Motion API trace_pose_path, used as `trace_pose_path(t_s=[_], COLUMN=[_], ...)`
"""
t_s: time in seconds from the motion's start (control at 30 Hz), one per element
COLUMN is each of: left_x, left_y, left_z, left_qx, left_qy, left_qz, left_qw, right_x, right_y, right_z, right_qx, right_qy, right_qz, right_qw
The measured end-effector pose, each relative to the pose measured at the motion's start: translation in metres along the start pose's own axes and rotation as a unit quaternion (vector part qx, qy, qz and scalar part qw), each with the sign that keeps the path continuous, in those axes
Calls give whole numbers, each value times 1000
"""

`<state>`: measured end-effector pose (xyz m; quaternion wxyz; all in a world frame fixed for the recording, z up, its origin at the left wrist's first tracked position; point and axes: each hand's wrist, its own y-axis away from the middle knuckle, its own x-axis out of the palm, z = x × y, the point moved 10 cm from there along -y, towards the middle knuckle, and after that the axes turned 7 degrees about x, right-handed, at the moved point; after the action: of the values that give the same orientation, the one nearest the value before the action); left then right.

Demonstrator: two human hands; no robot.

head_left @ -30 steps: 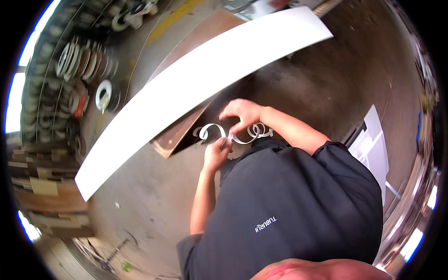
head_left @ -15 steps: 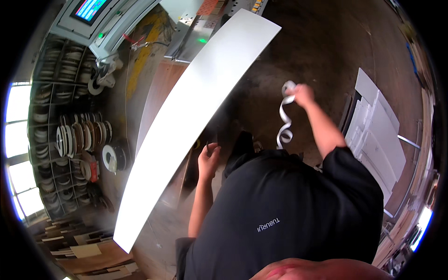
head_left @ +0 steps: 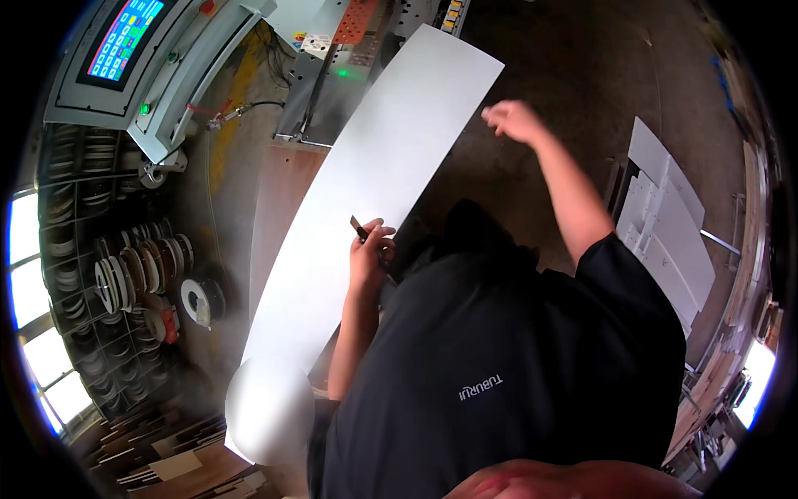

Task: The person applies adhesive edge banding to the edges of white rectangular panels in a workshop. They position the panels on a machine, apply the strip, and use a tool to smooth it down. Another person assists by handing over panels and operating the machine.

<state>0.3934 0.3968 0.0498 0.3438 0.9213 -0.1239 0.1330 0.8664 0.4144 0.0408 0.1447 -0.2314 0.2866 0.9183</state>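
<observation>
A long white panel [head_left: 378, 158] stretches diagonally from the machine down to the lower left. My left hand [head_left: 366, 258] is closed around a small dark cutter-like tool [head_left: 359, 229] with a pointed tip. That hand is over the panel's right-hand edge; whether it touches the panel, I cannot tell. Out to the right of the panel's far end, my right hand [head_left: 514, 123] is in the air with its fingers loosely apart. Nothing shows in it, and it is slightly blurred. A blurred grey patch hides part of the panel's near end.
A grey machine with a lit control screen [head_left: 125, 37] stands at the far left. Beside it, a rack [head_left: 83, 274] and the floor hold several banding rolls [head_left: 199, 301]. White panels [head_left: 661, 220] are stacked on the right. Wooden strips [head_left: 174, 466] lie at lower left.
The curled white strip that my right hand held is gone from view, and that hand has moved left toward the panel. My left hand has risen over the panel's edge with the tool.
</observation>
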Motion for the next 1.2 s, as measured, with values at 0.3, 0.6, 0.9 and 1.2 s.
trace_pose_path(t_s=[0.3,0.6,0.9,1.2], left_x=[2,43,102,160], left_y=[-97,-222,-260,-212], left_z=[-36,-307,-630,-494], left_qx=[55,253,439,617], left_qy=[-16,-400,-772,-563], left_qz=[-70,-137,-274,-247], left_qw=[996,870,369,491], right_x=[101,98,-75,-68], right_y=[-17,-35,-43,-86], right_z=[-15,-9,101,137], right_qx=[63,57,-234,-319], right_qy=[-125,-220,31,271], right_qz=[146,216,-140,-38], right_qw=[979,949,962,907])
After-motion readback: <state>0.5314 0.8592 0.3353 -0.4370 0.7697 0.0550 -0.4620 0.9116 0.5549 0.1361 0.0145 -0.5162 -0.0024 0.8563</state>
